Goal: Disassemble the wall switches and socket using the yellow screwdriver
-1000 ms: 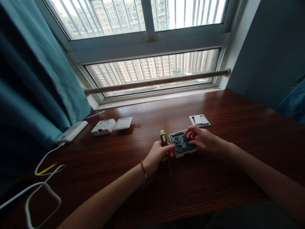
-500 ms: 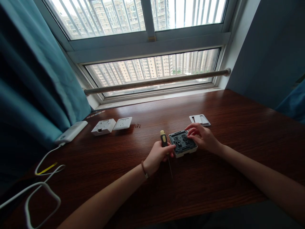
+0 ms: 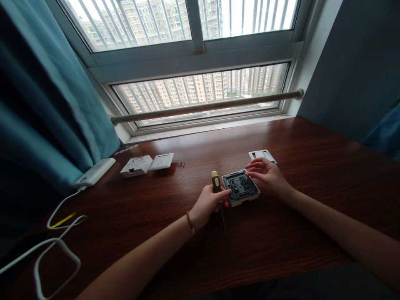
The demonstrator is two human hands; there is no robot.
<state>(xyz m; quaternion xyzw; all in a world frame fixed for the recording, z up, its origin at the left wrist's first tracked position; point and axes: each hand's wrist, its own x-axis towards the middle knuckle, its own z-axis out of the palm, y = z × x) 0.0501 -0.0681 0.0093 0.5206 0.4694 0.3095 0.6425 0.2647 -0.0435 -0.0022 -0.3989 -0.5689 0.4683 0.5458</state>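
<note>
My left hand is closed round a screwdriver with a yellow and black handle, its thin shaft slanting down towards me. The same hand's thumb rests on the left edge of a wall switch, whose dark inner frame and two rocker mounts lie exposed in a white base on the table. My right hand is at the switch's far right corner, thumb and fingertips drawn together in a pinch. Whatever lies between those fingertips is too small to make out. Just behind that hand is a white switch cover, partly hidden by it.
On the left stand a white mounting box, a socket panel and several small screws. A white power bank with a looping white cable lies by the curtain. A window rail runs behind the table.
My right hand has drawn back slightly to the right from the switch's inner frame, uncovering more of it. My left hand still holds the screwdriver at the switch's edge.
</note>
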